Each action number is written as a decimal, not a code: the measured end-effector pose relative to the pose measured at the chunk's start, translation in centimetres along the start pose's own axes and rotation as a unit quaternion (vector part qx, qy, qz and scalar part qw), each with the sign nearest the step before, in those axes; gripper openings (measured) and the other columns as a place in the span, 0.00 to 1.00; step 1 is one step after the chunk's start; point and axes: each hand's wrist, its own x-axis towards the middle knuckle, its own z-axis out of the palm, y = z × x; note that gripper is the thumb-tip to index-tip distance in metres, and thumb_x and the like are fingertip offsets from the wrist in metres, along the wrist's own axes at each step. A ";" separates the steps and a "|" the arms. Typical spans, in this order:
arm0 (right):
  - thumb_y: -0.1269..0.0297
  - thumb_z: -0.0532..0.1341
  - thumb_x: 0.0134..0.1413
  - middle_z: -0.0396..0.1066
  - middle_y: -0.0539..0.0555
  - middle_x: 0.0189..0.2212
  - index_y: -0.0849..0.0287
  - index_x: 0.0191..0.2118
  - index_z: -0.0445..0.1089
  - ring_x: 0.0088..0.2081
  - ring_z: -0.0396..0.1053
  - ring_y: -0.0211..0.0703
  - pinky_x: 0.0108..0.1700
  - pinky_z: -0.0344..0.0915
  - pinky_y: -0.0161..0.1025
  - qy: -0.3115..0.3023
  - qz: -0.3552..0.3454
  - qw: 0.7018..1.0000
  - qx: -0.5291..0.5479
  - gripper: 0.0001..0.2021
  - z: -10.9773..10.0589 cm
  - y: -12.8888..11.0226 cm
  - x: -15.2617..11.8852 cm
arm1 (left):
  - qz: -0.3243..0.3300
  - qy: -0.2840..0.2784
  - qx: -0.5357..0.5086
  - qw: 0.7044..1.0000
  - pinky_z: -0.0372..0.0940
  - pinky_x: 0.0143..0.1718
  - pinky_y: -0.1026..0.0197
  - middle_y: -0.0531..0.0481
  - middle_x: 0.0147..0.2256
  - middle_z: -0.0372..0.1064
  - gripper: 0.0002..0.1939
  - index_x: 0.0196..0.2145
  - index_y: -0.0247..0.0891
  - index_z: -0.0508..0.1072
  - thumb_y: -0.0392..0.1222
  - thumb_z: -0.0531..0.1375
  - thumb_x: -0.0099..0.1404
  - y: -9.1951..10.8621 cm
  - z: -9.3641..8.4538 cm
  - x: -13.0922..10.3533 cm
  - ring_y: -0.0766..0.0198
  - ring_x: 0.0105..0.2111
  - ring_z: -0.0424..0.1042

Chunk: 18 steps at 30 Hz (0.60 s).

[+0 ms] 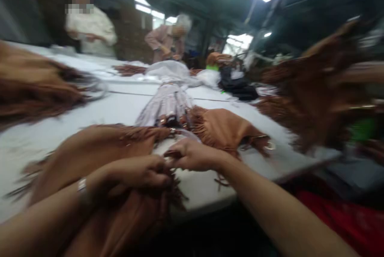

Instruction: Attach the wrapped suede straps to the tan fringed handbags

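A large brown fringed leather piece [99, 145] lies across the near left of the table and hangs over its front edge. My left hand [147, 173] is closed on its fringed right edge. Close beside it, fingertips nearly meeting, my right hand [195, 155] is pinched shut on something small and brownish; blur and the fingers hide what it is. Just beyond the hands lies a bundle of pale-wrapped straps [171, 99] with brown ends and metal fittings. Right of that rests a smaller brown fringed leather piece [225, 127] with a metal ring.
More brown fringed leather [36, 81] lies at the left of the white table [126, 101]. At the right, a person's arm [360, 73] holds up another brown piece [315, 89]. A black bundle [237, 85] and white plastic [171, 71] lie farther back. Two people stand behind.
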 end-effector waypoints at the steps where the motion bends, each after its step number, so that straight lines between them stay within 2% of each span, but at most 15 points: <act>1: 0.75 0.64 0.46 0.66 0.44 0.18 0.63 0.25 0.71 0.19 0.61 0.28 0.23 0.57 0.25 -0.016 -0.015 0.999 0.027 0.04 0.1 0.5 0.1 | -0.002 -0.013 -0.010 1.000 0.55 0.23 0.68 0.54 0.20 0.60 0.19 0.26 0.33 0.70 0.56 0.60 0.55 -0.5 -0.4 -1.5 0.70 0.22 0.58; 2: 0.70 0.62 0.51 0.63 0.43 0.16 0.63 0.25 0.70 0.16 0.57 0.28 0.18 0.54 0.26 -0.005 -0.018 0.998 0.062 0.06 0.5 1.4 0.3 | 0.003 0.011 -0.025 1.000 0.56 0.24 0.68 0.54 0.22 0.62 0.19 0.28 0.33 0.71 0.55 0.60 0.57 -0.9 -0.8 -2.4 0.69 0.23 0.59; 4: 0.59 0.64 0.52 0.60 0.43 0.13 0.62 0.26 0.69 0.14 0.56 0.28 0.16 0.53 0.25 0.122 0.054 0.970 0.202 0.12 1.9 3.3 0.6 | 0.011 0.103 -0.027 0.994 0.57 0.27 0.68 0.53 0.25 0.64 0.18 0.33 0.32 0.71 0.53 0.59 0.59 -1.2 -1.3 -3.1 0.69 0.26 0.62; 7: 0.54 0.70 0.42 0.62 0.43 0.14 0.61 0.28 0.68 0.14 0.58 0.28 0.15 0.55 0.25 0.250 0.121 0.879 0.387 0.16 4.8 5.1 0.5 | -0.017 0.218 0.075 0.973 0.57 0.28 0.68 0.52 0.29 0.66 0.17 0.36 0.33 0.70 0.53 0.59 0.60 -0.8 -1.3 -2.9 0.68 0.29 0.63; 9: 0.55 0.72 0.38 0.63 0.43 0.15 0.61 0.27 0.68 0.14 0.58 0.28 0.15 0.56 0.24 0.277 0.122 0.840 0.450 0.17 6.0 5.4 0.4 | -0.056 0.259 0.166 0.950 0.56 0.29 0.67 0.52 0.31 0.67 0.17 0.36 0.35 0.70 0.54 0.59 0.60 0.0 -0.8 -2.9 0.66 0.30 0.64; 11: 0.56 0.73 0.38 0.63 0.44 0.15 0.62 0.27 0.69 0.14 0.59 0.28 0.15 0.57 0.24 0.270 0.110 0.834 0.468 0.17 6.3 5.5 0.5 | -0.088 0.278 0.231 0.928 0.57 0.31 0.65 0.51 0.31 0.68 0.17 0.35 0.35 0.70 0.54 0.56 0.63 0.8 -0.2 -3.1 0.65 0.30 0.64; 14: 0.56 0.72 0.40 0.65 0.45 0.16 0.62 0.29 0.71 0.14 0.60 0.29 0.15 0.58 0.25 0.232 0.098 0.848 0.466 0.16 5.7 5.9 0.4 | -0.111 0.283 0.269 0.914 0.57 0.34 0.62 0.49 0.31 0.67 0.16 0.32 0.35 0.70 0.49 0.50 0.68 1.6 0.3 -3.5 0.64 0.32 0.64; 16: 0.56 0.71 0.42 0.67 0.47 0.17 0.62 0.29 0.71 0.14 0.60 0.29 0.15 0.57 0.25 0.205 0.089 0.859 0.460 0.15 5.1 6.5 0.2 | -0.109 0.264 0.232 0.930 0.57 0.34 0.63 0.50 0.30 0.66 0.16 0.30 0.34 0.69 0.46 0.48 0.69 1.7 0.3 -3.5 0.65 0.31 0.63; 18: 0.56 0.71 0.42 0.67 0.48 0.17 0.62 0.29 0.72 0.15 0.60 0.29 0.16 0.57 0.25 0.189 0.077 0.874 0.442 0.14 4.6 7.2 0.0 | -0.095 0.236 0.131 0.958 0.56 0.30 0.65 0.53 0.27 0.62 0.15 0.30 0.33 0.68 0.45 0.50 0.68 1.4 0.3 -3.5 0.68 0.28 0.60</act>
